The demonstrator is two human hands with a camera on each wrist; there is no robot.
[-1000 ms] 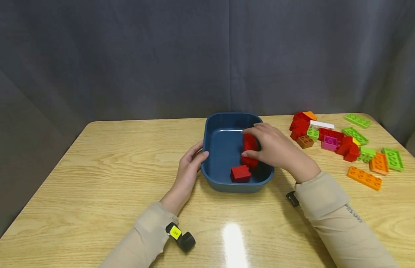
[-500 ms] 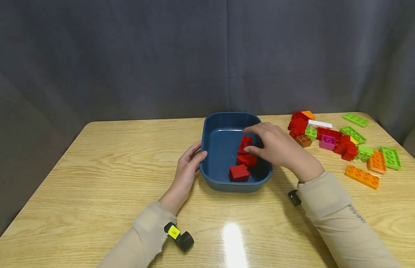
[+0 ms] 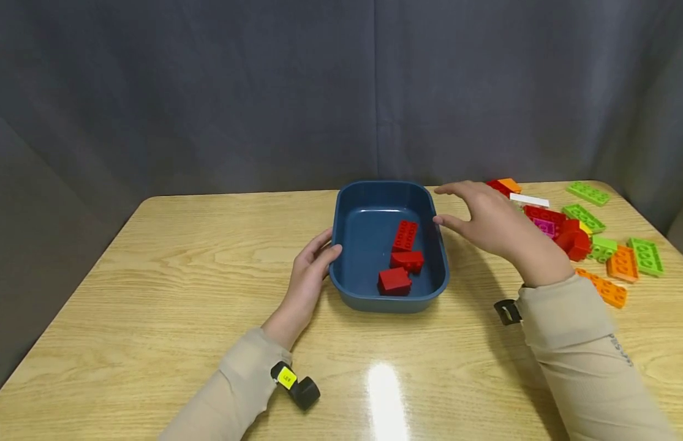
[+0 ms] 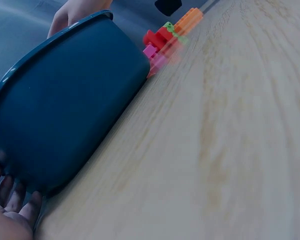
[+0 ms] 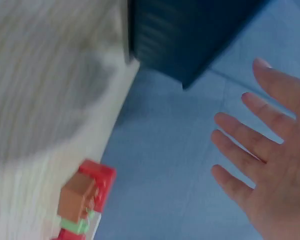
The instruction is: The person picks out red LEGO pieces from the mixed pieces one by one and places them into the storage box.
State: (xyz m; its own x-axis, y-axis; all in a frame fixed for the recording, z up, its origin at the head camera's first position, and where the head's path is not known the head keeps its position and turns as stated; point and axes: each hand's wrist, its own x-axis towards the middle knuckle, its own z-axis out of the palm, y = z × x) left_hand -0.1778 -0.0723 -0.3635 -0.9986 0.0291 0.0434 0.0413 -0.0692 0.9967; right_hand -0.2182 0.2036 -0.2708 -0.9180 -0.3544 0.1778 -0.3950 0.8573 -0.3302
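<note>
Left hand [image 3: 310, 263]: you held the blue bin [image 3: 385, 303] by one side, thumb at the rim and fingers against the outer wall, partly hidden from the head view.
Right hand [image 3: 492, 220]: you had it spread wide, holding nothing, just outside the opposite rim.
Bin: between your hands, deep, glossy and round-cornered; the right wrist view cut it off.
Red bricks: in the bin, right-hand half, a long studded brick [image 3: 405, 236], a curved brick [image 3: 407, 262] and a blocky brick [image 3: 394, 282] nearest you; undersides hidden.
Brick pile [image 3: 569, 239]: beyond your right hand, which covered part of it; mixed colours, blurred in the right wrist view.
</note>
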